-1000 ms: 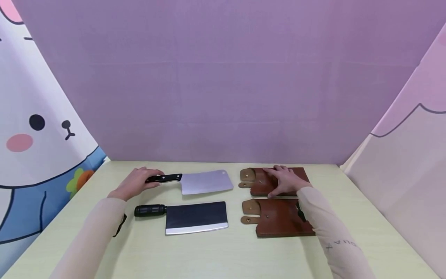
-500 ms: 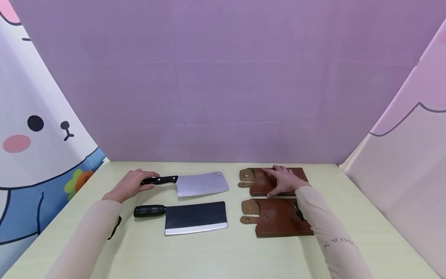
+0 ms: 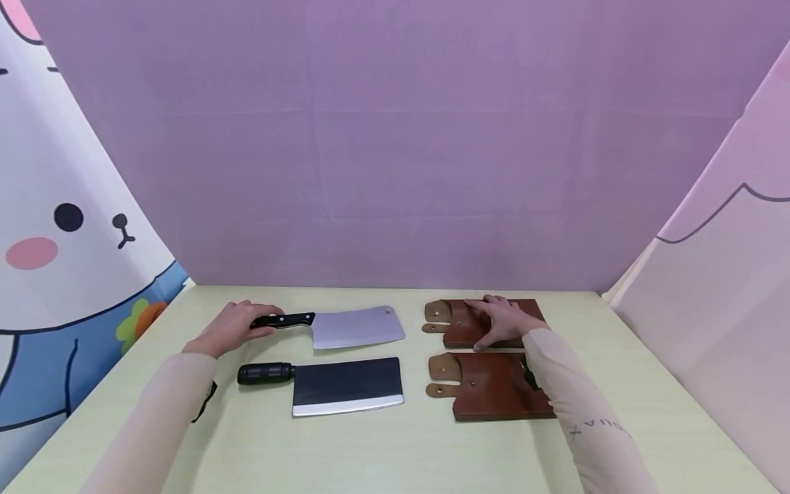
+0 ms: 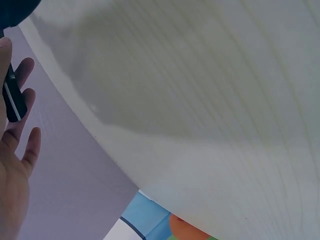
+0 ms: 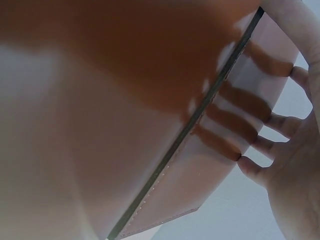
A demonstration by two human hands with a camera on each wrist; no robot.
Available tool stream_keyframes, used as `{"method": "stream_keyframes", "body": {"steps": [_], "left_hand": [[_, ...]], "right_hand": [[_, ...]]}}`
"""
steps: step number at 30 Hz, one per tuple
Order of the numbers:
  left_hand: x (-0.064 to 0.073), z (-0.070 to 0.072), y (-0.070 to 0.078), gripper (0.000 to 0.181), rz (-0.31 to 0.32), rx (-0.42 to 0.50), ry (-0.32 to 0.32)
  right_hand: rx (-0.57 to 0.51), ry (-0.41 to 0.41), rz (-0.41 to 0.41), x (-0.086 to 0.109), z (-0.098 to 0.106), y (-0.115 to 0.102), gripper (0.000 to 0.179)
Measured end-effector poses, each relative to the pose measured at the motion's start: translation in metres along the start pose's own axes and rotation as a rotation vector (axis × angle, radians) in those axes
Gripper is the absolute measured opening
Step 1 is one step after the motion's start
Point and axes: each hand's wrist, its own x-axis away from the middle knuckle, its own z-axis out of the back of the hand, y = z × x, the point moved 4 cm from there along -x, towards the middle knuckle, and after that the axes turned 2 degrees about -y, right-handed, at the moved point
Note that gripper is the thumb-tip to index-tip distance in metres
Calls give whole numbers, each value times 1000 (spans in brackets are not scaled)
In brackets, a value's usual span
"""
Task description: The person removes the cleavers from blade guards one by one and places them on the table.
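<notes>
A silver cleaver [image 3: 356, 328] with a black riveted handle [image 3: 299, 320] lies at the far left of the table in the head view. My left hand [image 3: 230, 329] pinches the end of that handle; in the left wrist view the fingers [image 4: 32, 146] spread around the handle [image 4: 15, 102]. On the right, my right hand [image 3: 507, 321] rests on the far brown leather sheath [image 3: 458, 335], thumb at its near edge. Its fingertips touch the sheath's shiny surface [image 5: 175, 195] in the right wrist view, with the fingers [image 5: 286, 125] extended and spaced apart.
Nearer on the left lies a second cleaver with a dark blade [image 3: 345, 381] and black ribbed handle [image 3: 265, 373]. A second brown sheath [image 3: 494, 392] lies on the near right, partly under the right wrist. A lavender backdrop [image 3: 395, 171] rises behind the pale wooden table [image 3: 382, 453].
My left hand and the silver cleaver have shifted slightly left and toward me, mostly in the first half second. The right hand has stayed on the far sheath.
</notes>
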Motion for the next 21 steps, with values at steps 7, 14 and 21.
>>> {"method": "stream_keyframes", "body": {"steps": [7, 14, 21], "left_hand": [[0, -4, -3, 34, 3, -28, -6], [1, -6, -7, 35, -6, -26, -25], [3, -6, -8, 36, -2, -32, -41]], "right_hand": [[-10, -7, -2, -2, -1, 1, 101], [-17, -18, -6, -3, -1, 0, 101], [-19, -18, -8, -4, -2, 2, 101]]}}
